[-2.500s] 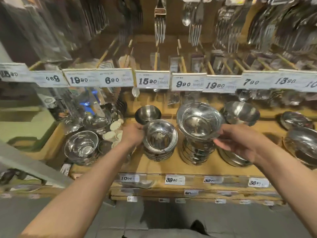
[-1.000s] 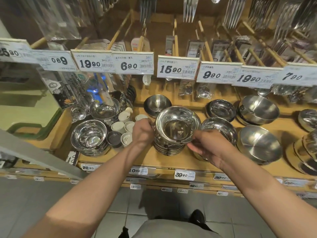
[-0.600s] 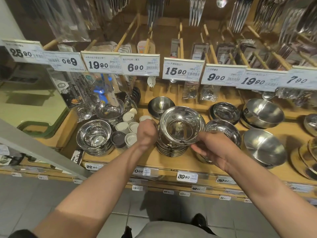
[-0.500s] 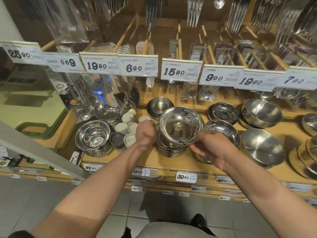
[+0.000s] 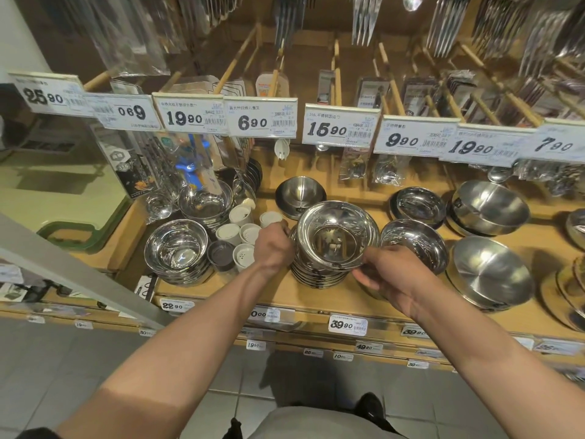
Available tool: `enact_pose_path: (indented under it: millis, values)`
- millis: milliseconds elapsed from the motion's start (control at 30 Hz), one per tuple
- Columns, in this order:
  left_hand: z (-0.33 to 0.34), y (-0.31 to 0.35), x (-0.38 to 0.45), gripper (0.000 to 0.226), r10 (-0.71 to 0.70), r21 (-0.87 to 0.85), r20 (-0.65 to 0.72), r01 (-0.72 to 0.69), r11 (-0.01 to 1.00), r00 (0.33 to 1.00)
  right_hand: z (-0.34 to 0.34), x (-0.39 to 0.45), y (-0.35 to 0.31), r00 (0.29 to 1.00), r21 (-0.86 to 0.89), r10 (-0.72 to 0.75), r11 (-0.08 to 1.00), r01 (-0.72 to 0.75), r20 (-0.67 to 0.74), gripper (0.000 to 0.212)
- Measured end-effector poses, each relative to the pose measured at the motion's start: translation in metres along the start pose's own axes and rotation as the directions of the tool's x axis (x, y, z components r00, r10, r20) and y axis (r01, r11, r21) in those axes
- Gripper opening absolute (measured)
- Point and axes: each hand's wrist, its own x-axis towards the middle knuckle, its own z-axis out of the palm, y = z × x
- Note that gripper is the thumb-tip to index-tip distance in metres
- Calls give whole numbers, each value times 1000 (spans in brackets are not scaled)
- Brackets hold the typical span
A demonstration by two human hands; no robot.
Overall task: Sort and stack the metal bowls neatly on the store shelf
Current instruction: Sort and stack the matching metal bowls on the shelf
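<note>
Wooden shelf (image 5: 316, 296), front centre: stack of metal bowls (image 5: 319, 274) with a wide-rimmed top bowl (image 5: 337, 237) tilted slightly toward the camera; left hand (image 5: 273, 247) curled against the stack's left side, fingers hidden behind it, grip on the rim likely but not certain; right hand (image 5: 387, 275) pinches the top bowl's near right rim; second bowl stack (image 5: 175, 251) at left; single bowl (image 5: 414, 243) just right of the centre stack; white cups (image 5: 237, 232) between the two stacks; price tags (image 5: 261, 122) above.
</note>
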Motion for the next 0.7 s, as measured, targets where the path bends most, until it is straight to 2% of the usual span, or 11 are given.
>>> enact_pose_path:
  millis: [333,433,567,700]
  values:
    - [4,-3,4,7,-37,-8,-35,37,999,999,-2,-6,-3,1000,3,0,1000,0,-17,10]
    - [2,-1,5,14,-54,-2,-33,54,999,998,-1,-4,-3,999,-9,-2,1000,2,-33,14]
    - [1,2,7,18,-71,15,-38,72,997,997,-2,-5,-4,1000,-19,-2,1000,2,-28,4]
    - [0,1,10,18,-52,15,-29,53,998,998,-4,-5,-3,1000,-24,-10,1000,10,-23,4]
